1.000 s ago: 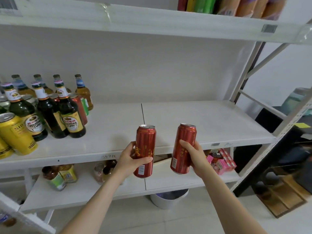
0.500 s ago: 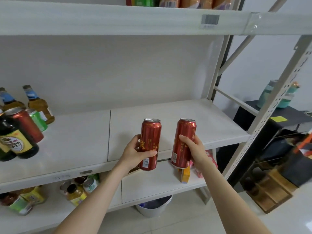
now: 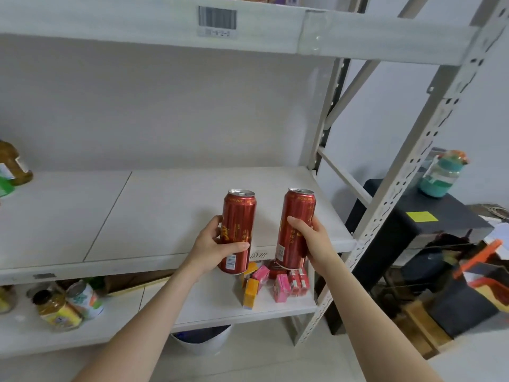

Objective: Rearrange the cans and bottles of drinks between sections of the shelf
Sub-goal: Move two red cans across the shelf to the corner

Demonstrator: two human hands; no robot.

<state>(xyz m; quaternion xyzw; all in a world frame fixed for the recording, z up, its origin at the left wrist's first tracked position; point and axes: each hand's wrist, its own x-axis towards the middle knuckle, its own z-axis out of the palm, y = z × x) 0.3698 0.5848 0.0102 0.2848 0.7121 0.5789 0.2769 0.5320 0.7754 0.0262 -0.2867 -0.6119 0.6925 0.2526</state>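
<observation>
My left hand [image 3: 212, 245] is wrapped tight around a tall red aluminium drink can with a silver top [image 3: 237, 230], and my right hand [image 3: 312, 241] is clamped on a second tall red aluminium can [image 3: 293, 228]; both cans upright, near each other but apart, held in the air just in front of the white middle shelf board [image 3: 165, 210]. Right section of that board is bare; an amber glass bottle [image 3: 12, 164] shows at its far left edge. Below, on the lower white shelf [image 3: 220, 307], small pink and orange cartons [image 3: 271, 283] lie under the cans, and jars with yellow labels [image 3: 59, 310] sit to the left.
</observation>
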